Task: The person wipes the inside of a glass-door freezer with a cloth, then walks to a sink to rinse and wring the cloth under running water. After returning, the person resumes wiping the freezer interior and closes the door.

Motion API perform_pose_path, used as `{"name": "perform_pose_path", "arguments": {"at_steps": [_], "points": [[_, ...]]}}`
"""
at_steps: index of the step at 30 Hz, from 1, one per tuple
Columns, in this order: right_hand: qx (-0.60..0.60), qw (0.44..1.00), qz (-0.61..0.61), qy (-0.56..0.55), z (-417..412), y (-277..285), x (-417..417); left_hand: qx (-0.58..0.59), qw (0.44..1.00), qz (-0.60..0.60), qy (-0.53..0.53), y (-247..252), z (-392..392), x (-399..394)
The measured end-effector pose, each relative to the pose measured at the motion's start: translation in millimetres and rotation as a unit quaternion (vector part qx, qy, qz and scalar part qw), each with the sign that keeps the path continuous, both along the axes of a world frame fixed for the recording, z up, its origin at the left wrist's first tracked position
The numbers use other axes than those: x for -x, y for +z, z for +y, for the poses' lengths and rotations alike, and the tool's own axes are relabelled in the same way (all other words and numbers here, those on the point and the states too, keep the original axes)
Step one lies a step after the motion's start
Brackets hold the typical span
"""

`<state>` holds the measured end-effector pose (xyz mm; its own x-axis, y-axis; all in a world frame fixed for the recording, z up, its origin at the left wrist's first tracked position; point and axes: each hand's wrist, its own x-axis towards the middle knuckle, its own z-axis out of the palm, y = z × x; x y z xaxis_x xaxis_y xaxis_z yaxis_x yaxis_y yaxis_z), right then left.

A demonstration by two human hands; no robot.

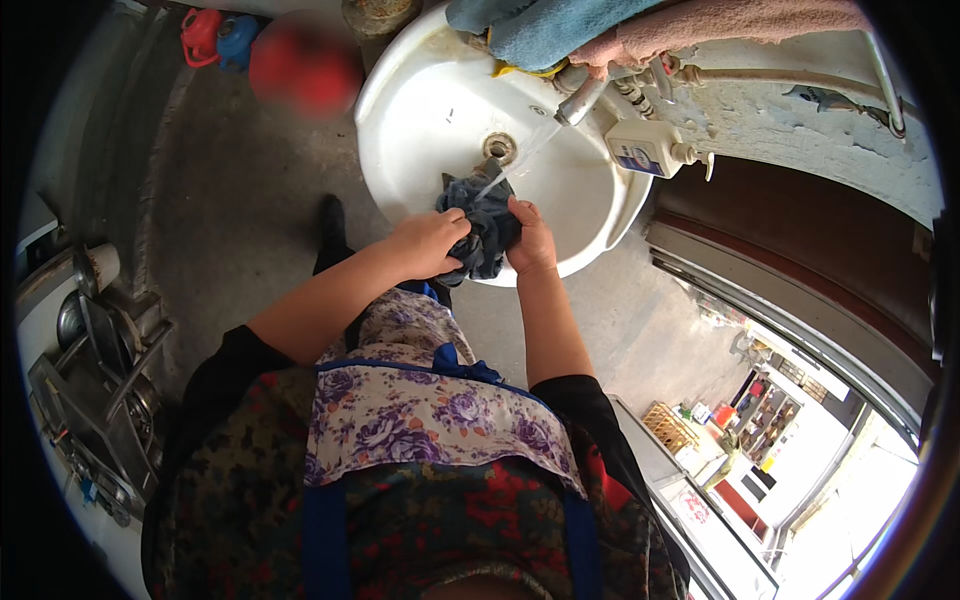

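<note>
Both my hands grip a wet, dark grey cloth (491, 225) over the near side of a white ceramic washbasin (420, 112). My left hand (431, 241) pinches the cloth's left side, fingers curled into its folds. On the opposite side, my right hand (531, 236) holds it with the thumb on top. Water runs from the metal tap (581, 103) in a thin stream onto the cloth. Part of the cloth reaches toward the drain (499, 148). Its underside is hidden.
A pump bottle (643, 148) stands on the basin's right rim. Blue (562, 34) and pink towels (720, 31) hang above the tap. Red (200, 36) and blue jugs (237, 41) stand on the floor at upper left. Metal pans (97, 322) are stacked at far left. A doorway opens at lower right.
</note>
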<state>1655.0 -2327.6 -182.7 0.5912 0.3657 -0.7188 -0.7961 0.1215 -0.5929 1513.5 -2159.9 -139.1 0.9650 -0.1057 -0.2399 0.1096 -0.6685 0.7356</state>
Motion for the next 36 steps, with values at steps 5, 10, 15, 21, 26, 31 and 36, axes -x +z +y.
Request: {"name": "perform_pose_path", "arguments": {"at_steps": [5,10,15,21,26,31,36], "points": [[0.228,0.959,-0.093,0.138,-1.0,7.4,6.0,-0.009,0.999,-0.039,0.021,-4.6,-3.6,7.9],[0.099,0.988,-0.075,0.096,5.8,5.3,1.1,-0.012,0.997,-0.058,0.039,-5.1,-6.0,10.1],[0.249,0.938,-0.084,0.228,7.6,-4.5,3.1,-0.006,0.997,-0.059,0.040,-3.5,-5.8,11.8],[0.157,0.960,-0.035,0.227,4.6,5.8,0.3,0.037,0.998,-0.018,0.048,-0.9,-1.7,10.0],[0.113,0.969,-0.025,0.217,11.4,10.5,0.0,0.053,0.993,0.056,0.085,7.2,-0.4,-7.8],[0.099,0.981,-0.030,0.166,8.7,10.6,9.3,0.010,0.995,0.088,0.051,3.2,2.7,-17.4],[0.117,0.974,-0.007,0.195,8.3,28.6,14.6,0.026,0.996,0.032,0.078,13.4,-2.0,2.9]]}}
